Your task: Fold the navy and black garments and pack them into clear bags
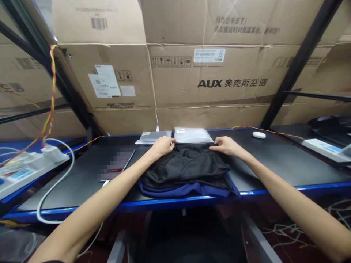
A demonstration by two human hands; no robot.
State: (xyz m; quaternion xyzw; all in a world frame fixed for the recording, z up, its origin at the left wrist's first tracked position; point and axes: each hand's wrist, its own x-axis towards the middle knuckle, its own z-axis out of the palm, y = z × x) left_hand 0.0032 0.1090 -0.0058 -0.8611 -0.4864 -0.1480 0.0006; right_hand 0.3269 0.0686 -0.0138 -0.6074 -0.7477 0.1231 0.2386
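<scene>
A black cloth garment (pixel 189 164) lies on the dark tabletop, with dark blue fabric (pixel 186 190) showing beneath it along the table's front edge. My left hand (pixel 163 146) pinches the garment's far left corner. At the far right corner, my right hand (pixel 225 146) has thumb and fingers closed on the same black cloth. Just beyond the far edge of the cloth sit two stacks of clear plastic bags, one on the left (pixel 155 137) and one on the right (pixel 192 135).
A phone (pixel 116 166) with a white cable lies left of the cloth. White power strips (pixel 30 170) stand at both sides. A small white case (pixel 259 135) rests at the back right. Cardboard (pixel 175 84) and black metal posts rise behind the table.
</scene>
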